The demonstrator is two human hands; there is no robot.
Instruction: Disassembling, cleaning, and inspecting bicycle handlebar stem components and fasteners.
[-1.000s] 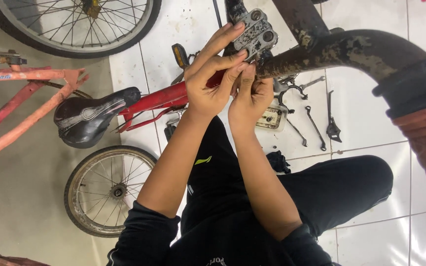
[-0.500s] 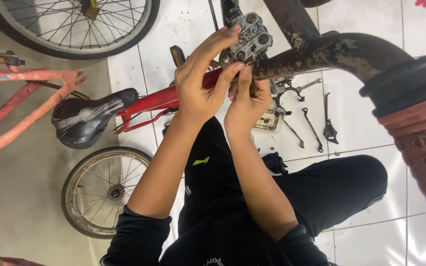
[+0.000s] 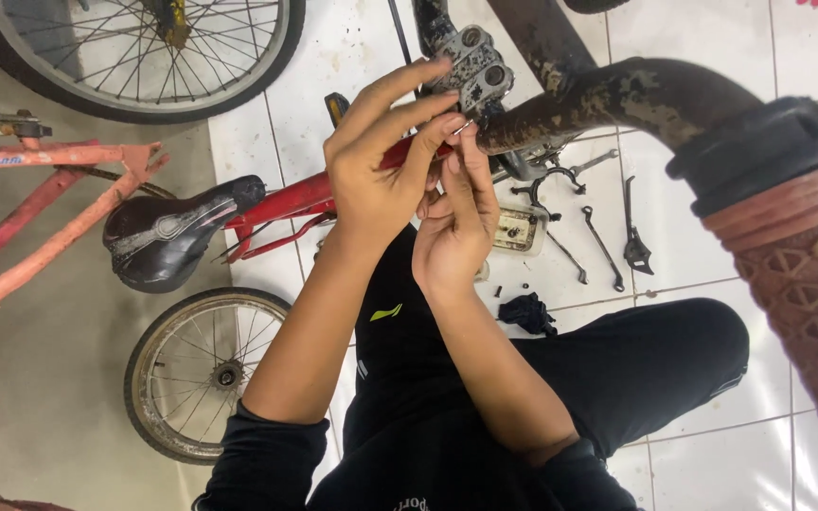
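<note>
Closest to the camera, the black sleeves and black trousers [image 3: 617,369] of the seated person fill the lower frame, knee bent over white floor tiles [image 3: 712,454]. Both forearms rise to the work, and over the last second they have barely shifted: the fingers have only crept a little nearer the clamp, so the fiddly fitting is carrying on rather than finished. The left hand [image 3: 376,180] has its fingers stretched long, the tips resting on the grey clamp [image 3: 471,61], the thumb pressing toward a tiny bright metal piece [image 3: 463,124] that looks like a small clip or washer; too small to tell which. The right hand [image 3: 456,222] is narrowed to a pinch, fingertips closed on that same piece, right against the end of the handlebar [image 3: 617,99]. The clamp is dull cast metal with round bolt holes; the bar is a curved tube, flaking and rusty, ending at right in a black collar and a brown rubber grip [image 3: 807,274] with a raised diamond pattern. Beyond the hands, dark thin wrenches [image 3: 603,246] lie on the glossy tiles, near a small cream tin [image 3: 521,230] and a black rag [image 3: 527,312]. Left of them lie a scuffed black saddle [image 3: 168,237] on a red frame [image 3: 286,203] and a small spoked wheel [image 3: 205,369]; farthest, a larger wheel [image 3: 144,47].
</note>
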